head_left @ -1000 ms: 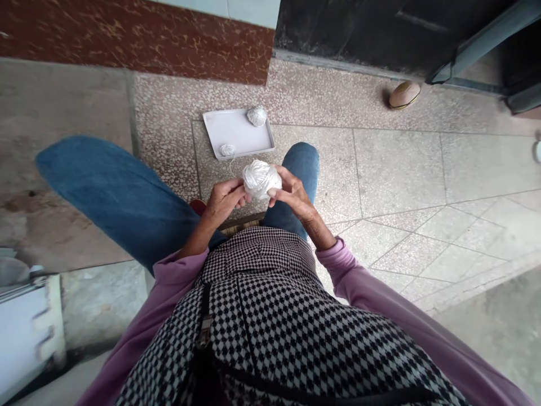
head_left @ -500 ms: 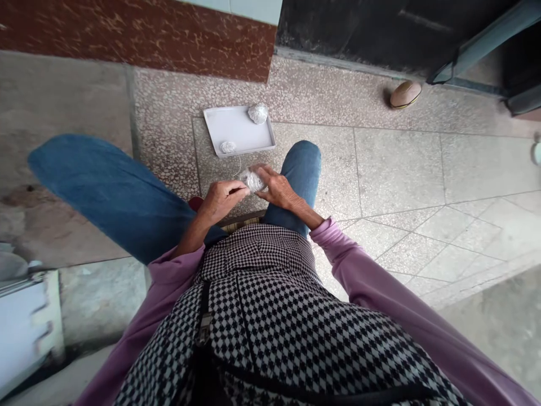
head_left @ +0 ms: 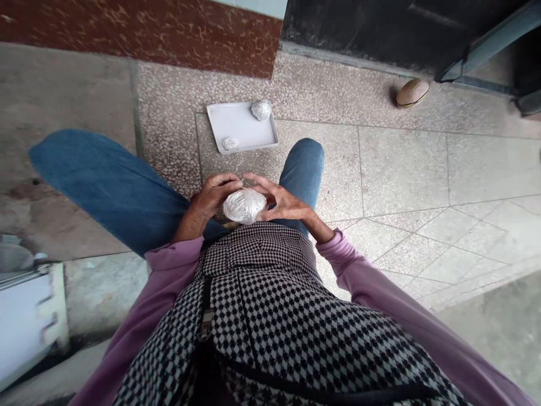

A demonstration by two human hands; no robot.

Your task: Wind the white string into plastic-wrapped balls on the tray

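Now we grip the ball (head_left: 244,206) between left hand (head_left: 210,195) and right hand (head_left: 282,203), both curled round it; winding seems in hand, so the next turn wants steady tension.

Observed: ball of thread (head_left: 244,205) silvery white, glossy; tray (head_left: 236,121) plain white; jeans (head_left: 114,186) blue; sleeves (head_left: 169,270) lilac; vest (head_left: 274,316) black-and-white diamond check; floor (head_left: 401,163) speckled grey-pink terrazzo; wall band (head_left: 147,28) red-brown, cream-veined; shoe (head_left: 412,92) tan.

Left hand (head_left: 210,198) and right hand (head_left: 282,202) meet at the lap, fingers curled inward, cupping.
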